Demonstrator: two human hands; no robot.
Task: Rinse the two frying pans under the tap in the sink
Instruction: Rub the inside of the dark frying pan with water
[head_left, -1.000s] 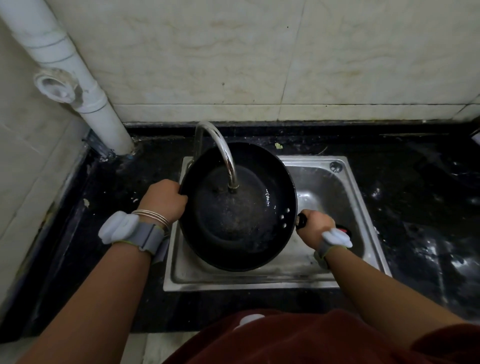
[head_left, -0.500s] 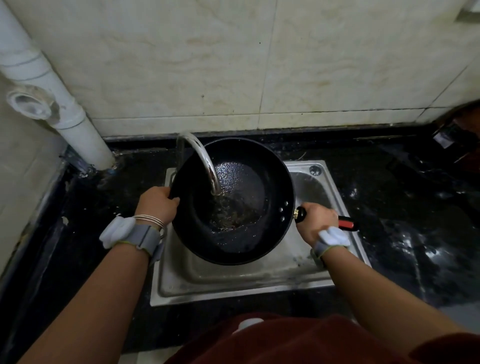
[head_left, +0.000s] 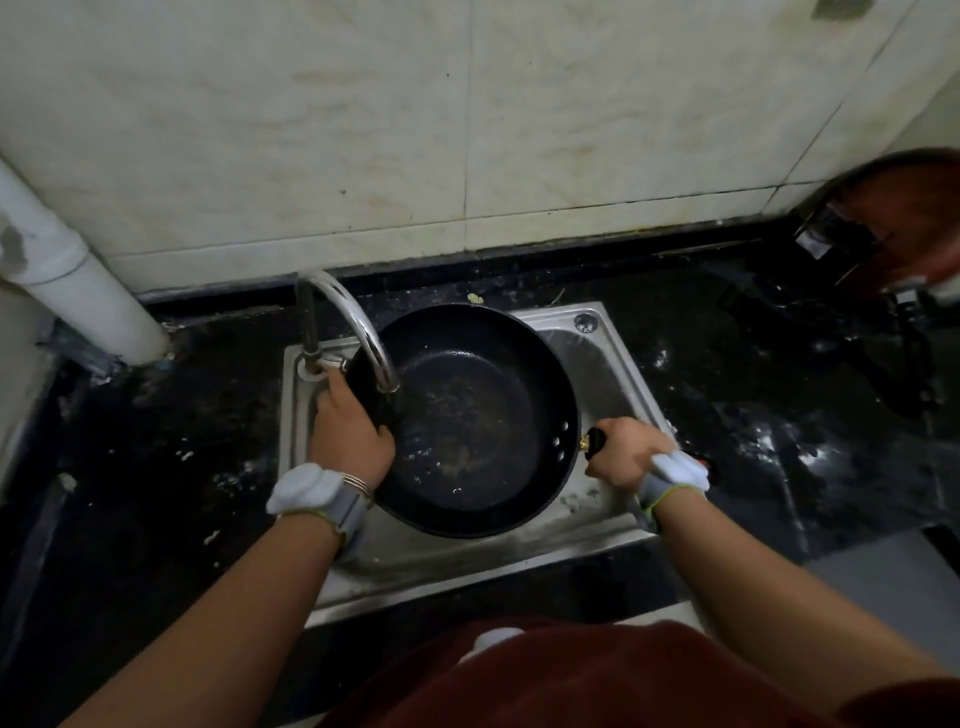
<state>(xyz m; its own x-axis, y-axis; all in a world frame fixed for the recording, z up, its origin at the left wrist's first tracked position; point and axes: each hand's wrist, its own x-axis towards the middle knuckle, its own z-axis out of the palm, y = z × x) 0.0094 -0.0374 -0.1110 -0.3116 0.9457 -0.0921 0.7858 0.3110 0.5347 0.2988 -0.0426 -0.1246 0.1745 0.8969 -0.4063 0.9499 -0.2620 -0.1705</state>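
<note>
A black frying pan (head_left: 478, 415) is held over the steel sink (head_left: 618, 358), its wet inside facing up. The curved chrome tap (head_left: 358, 327) arches over the pan's left side, with its spout just inside the rim. My left hand (head_left: 350, 426) grips the pan's left rim, thumb inside the pan. My right hand (head_left: 626, 454) is closed around the pan's black handle at the right, with a red handle tip showing past my wrist. Only one pan is in view.
The sink is set in a wet black stone counter (head_left: 779, 395). A white drain pipe (head_left: 72, 280) stands at the back left against the tiled wall. A reddish-brown object (head_left: 893, 218) sits at the back right corner.
The pan has shifted right, so the tap now sits over its left side instead of its middle. My left hand has moved onto the rim under the spout. The view has swung left.
</note>
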